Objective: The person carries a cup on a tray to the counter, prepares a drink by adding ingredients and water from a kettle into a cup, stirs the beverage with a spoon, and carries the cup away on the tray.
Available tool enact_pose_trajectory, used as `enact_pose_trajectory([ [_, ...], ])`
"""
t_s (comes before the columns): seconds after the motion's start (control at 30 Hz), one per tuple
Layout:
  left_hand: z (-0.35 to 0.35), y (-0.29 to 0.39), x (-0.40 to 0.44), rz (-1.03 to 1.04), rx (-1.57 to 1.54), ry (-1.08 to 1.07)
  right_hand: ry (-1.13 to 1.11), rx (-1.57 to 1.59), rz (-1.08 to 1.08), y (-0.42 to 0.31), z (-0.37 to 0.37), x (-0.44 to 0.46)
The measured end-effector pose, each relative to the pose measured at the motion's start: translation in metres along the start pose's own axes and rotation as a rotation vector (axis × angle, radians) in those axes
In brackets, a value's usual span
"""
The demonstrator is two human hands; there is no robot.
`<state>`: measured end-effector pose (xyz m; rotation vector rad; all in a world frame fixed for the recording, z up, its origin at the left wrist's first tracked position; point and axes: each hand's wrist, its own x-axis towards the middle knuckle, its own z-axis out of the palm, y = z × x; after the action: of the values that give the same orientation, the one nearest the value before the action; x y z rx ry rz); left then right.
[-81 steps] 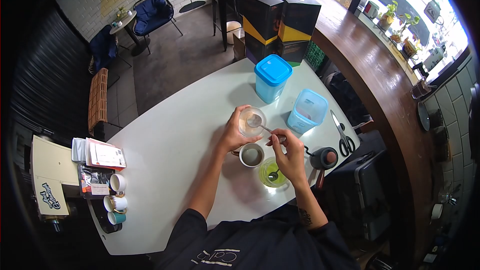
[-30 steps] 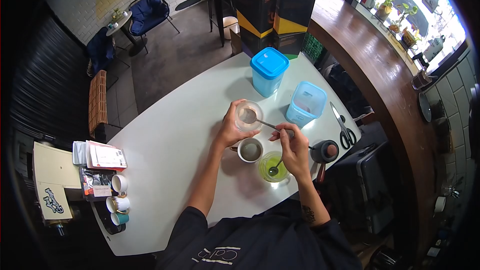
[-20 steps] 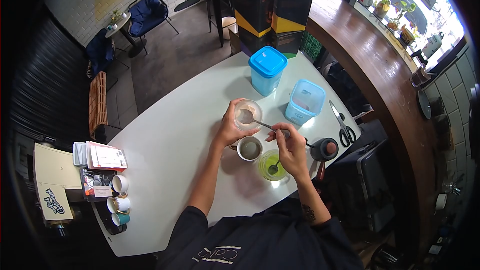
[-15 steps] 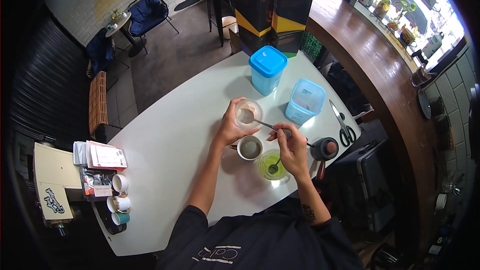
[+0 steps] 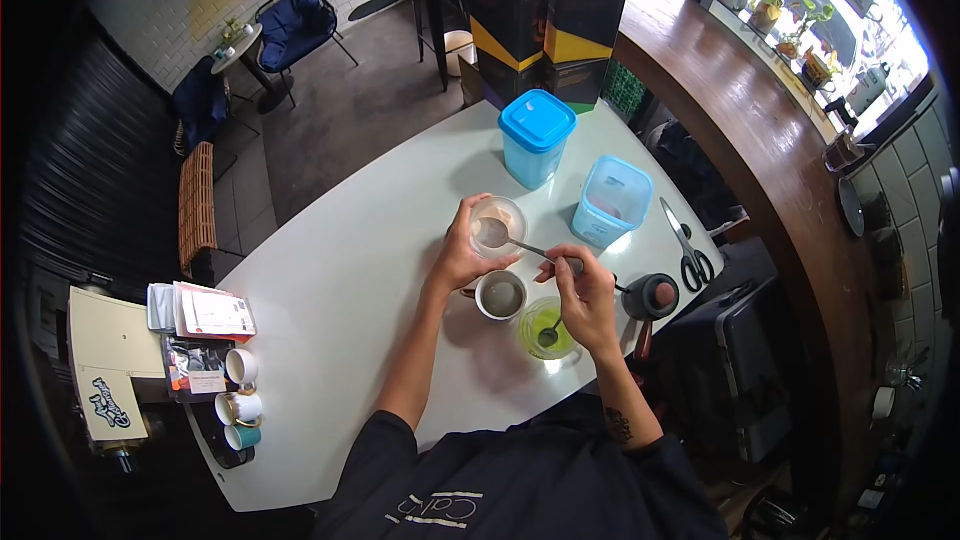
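My left hand (image 5: pixel 462 252) is wrapped round a small translucent cup (image 5: pixel 513 212) with pale contents, above the white table. In my right hand (image 5: pixel 585 298) is the handle of a metal spoon (image 5: pixel 493 232), whose bowl sits at the mouth of that cup. Just below stands a mug (image 5: pixel 500 296) holding cloudy liquid, its handle to the left. Beneath my right hand is a glass (image 5: pixel 562 344) of green liquid, with a second spoon (image 5: pixel 548 336) in it.
A lidded blue container (image 5: pixel 535 145) and an open blue container (image 5: pixel 603 225) stand beyond my hands. Scissors (image 5: pixel 690 258) and a dark pot with a wooden handle (image 5: pixel 650 297) lie to the right. Several cups (image 5: pixel 240 407) and black boxes (image 5: pixel 505 25) edge the table (image 5: pixel 330 340).
Hardly anything differs. Both hands keep their hold on the small cup and the spoon, and the view has shifted very slightly.
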<state>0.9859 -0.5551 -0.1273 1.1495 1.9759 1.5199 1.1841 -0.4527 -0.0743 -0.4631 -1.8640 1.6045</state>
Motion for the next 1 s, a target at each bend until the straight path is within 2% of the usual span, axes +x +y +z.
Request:
enact_pose_trajectory([
  [0.4, -0.005, -0.010, 0.004, -0.022, -0.027, -0.003, 0.094, 0.115, 0.057, 0.001, -0.020, 0.005],
  [0.63, -0.012, -0.024, 0.018, -0.018, -0.082, 0.038, 0.134, 0.223, -0.053, -0.020, -0.054, 0.002],
  [0.83, -0.017, -0.037, 0.023, 0.005, 0.083, 0.002, 0.061, 0.217, -0.086, -0.044, -0.080, -0.014],
  [1.0, -0.021, -0.044, 0.003, -0.002, -0.098, 0.104, -0.091, 0.071, -0.083, -0.059, -0.082, -0.026],
])
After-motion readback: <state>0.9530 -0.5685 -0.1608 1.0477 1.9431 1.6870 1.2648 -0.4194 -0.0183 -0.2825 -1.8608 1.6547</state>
